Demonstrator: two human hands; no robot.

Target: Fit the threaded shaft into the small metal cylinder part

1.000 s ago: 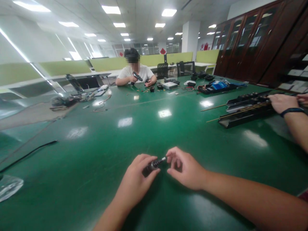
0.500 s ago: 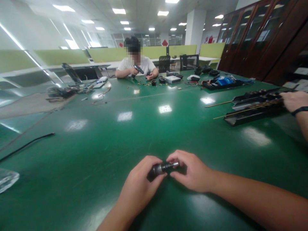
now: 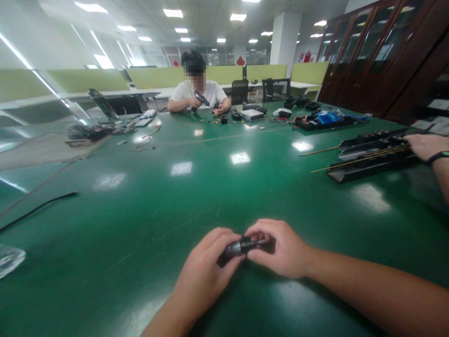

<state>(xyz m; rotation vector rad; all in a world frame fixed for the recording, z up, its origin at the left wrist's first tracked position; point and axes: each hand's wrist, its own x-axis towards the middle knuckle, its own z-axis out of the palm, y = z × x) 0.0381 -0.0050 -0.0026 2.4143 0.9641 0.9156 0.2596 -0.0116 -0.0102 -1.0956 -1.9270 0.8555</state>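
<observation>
My left hand (image 3: 208, 264) is wrapped round the rear of a dark cylindrical part with a grey metal band and a thin metal shaft (image 3: 235, 248), held low over the green table. The shaft points right, and the rear end is hidden in my palm. My right hand (image 3: 284, 248) curls round the front of this part, thumb and fingertips closed at its ribbed collar. The shaft's tip lies inside the curve of the right fingers. What kind of part it is, I cannot make out.
Across the green table (image 3: 196, 201), a person (image 3: 196, 96) holds a black power tool (image 3: 202, 98). Black channels with thin rods (image 3: 365, 164) lie at right, another person's hand (image 3: 426, 146) on them. A black cable (image 3: 38, 210) and clear plastic (image 3: 10, 260) lie at left.
My right fingers have closed in on the collar of the part. The part has shifted slightly right and its shaft has turned a little. My left hand keeps its hold.
</observation>
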